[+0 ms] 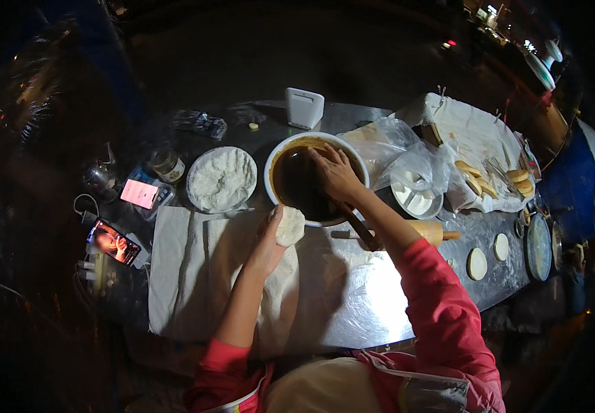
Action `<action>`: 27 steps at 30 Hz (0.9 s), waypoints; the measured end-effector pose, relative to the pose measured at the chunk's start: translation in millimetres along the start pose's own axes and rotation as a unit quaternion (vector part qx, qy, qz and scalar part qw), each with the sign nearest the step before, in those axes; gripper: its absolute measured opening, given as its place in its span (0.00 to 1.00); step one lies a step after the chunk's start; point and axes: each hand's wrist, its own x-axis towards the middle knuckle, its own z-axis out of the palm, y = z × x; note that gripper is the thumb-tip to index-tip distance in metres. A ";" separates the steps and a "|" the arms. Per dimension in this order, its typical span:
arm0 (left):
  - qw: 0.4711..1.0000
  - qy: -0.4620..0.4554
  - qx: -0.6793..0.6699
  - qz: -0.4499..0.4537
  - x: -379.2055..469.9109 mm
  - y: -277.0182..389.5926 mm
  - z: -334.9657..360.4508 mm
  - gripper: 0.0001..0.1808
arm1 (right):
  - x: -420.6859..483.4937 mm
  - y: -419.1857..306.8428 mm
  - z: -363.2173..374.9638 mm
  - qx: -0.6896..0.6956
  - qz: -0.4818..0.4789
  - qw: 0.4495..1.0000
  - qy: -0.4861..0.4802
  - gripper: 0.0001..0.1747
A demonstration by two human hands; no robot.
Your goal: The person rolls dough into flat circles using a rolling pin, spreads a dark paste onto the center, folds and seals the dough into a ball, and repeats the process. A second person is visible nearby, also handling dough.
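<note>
My left hand [266, 242] holds a round, pale piece of dough [291, 227] just outside the near rim of a white bowl [271, 192]. Dark brown contents [297, 178] fill part of the bowl, and brown smears coat its inner wall. Over the bowl's right side is my right hand [334, 173], back upward and fingers apart; nothing shows in it. Whether its fingertips touch the contents is unclear. A dark wooden handle [360, 227] slants out over the bowl's near-right rim, beneath my right forearm. A rolling pin [432, 232] lies partly hidden behind that forearm.
A bowl of flour [221, 178] and folded cloth [173, 268] lie left, beside two phones [140, 193] and a jar [167, 165]. On the right are flat dough rounds [477, 263], a plastic-covered bowl of white powder [417, 199] and a cloth-lined tray [483, 134] with baked breads [478, 183] and tongs [499, 170].
</note>
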 end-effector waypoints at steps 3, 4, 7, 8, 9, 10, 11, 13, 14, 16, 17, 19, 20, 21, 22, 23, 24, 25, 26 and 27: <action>0.997 -0.033 -0.072 -0.022 9.2 3.7 -2.0 0.31 | 11.5 6.8 17.1 -0.058 -0.009 0.992 -0.109 0.34; 0.997 -0.022 -0.066 -0.024 13.3 4.3 -2.1 0.34 | 6.6 9.7 17.3 -0.055 -0.002 0.985 -0.162 0.34; 0.994 -0.003 -0.104 -0.031 26.1 4.6 1.7 0.36 | -19.8 22.7 -0.5 0.006 -0.028 0.981 -0.190 0.34; 0.994 -0.005 -0.105 -0.040 30.9 4.1 5.4 0.38 | -28.7 25.8 -11.2 0.033 -0.015 0.979 -0.200 0.33; 0.993 -0.005 -0.109 -0.051 36.3 4.0 10.7 0.38 | -34.6 28.6 -23.6 0.099 0.018 0.975 -0.196 0.32; 0.992 -0.012 -0.115 -0.056 41.6 3.5 17.0 0.39 | -39.4 27.3 -35.1 0.173 0.037 0.963 -0.203 0.32; 0.991 0.003 -0.123 -0.060 47.1 3.2 24.3 0.40 | -42.4 22.1 -45.0 0.299 0.097 0.927 -0.204 0.32; 0.987 -0.010 -0.140 -0.075 58.2 1.9 39.6 0.42 | -45.7 1.9 -58.3 0.454 0.127 0.868 -0.154 0.32; 0.985 -0.012 -0.154 -0.076 63.2 1.6 46.0 0.43 | -48.4 -11.9 -61.6 0.420 0.103 0.896 -0.103 0.32; 0.982 -0.035 -0.169 -0.073 70.9 1.3 54.8 0.44 | -56.3 -40.4 -61.3 0.253 0.027 0.967 -0.028 0.32; 0.983 0.001 -0.169 -0.071 73.5 1.7 56.3 0.44 | -60.3 -49.6 -60.1 0.127 -0.031 0.991 -0.036 0.33; 0.981 0.019 -0.181 -0.067 75.1 3.1 54.6 0.45 | -68.2 -53.1 -57.2 0.026 -0.078 0.996 -0.040 0.37; 0.983 0.020 -0.167 -0.078 73.5 3.5 51.7 0.47 | -70.1 -47.2 -54.8 0.043 -0.082 0.995 -0.033 0.38; 0.983 0.006 -0.172 -0.060 71.4 5.1 47.8 0.47 | -70.2 -39.2 -51.2 0.040 -0.072 0.995 -0.063 0.39; 0.983 -0.007 -0.177 -0.043 67.8 5.6 43.9 0.47 | -67.9 -26.6 -46.5 0.160 -0.047 0.986 0.007 0.39; 0.981 0.005 -0.190 -0.044 64.4 7.4 39.7 0.47 | -62.5 -11.3 -41.9 0.260 0.016 0.963 0.065 0.39; 0.980 0.016 -0.197 -0.022 60.0 8.2 36.5 0.46 | -52.9 2.0 -33.6 0.198 0.022 0.980 0.002 0.39; 0.980 0.007 -0.196 -0.029 56.1 10.0 33.8 0.46 | -43.2 13.8 -24.8 0.131 0.006 0.991 0.025 0.39; 0.978 0.004 -0.203 -0.036 51.8 11.2 32.1 0.46 | -37.5 19.0 -13.8 0.092 0.013 0.994 -0.052 0.38; 0.977 -0.009 -0.210 -0.039 48.0 12.7 30.7 0.46 | -30.7 23.1 -2.9 0.052 0.009 0.995 -0.089 0.37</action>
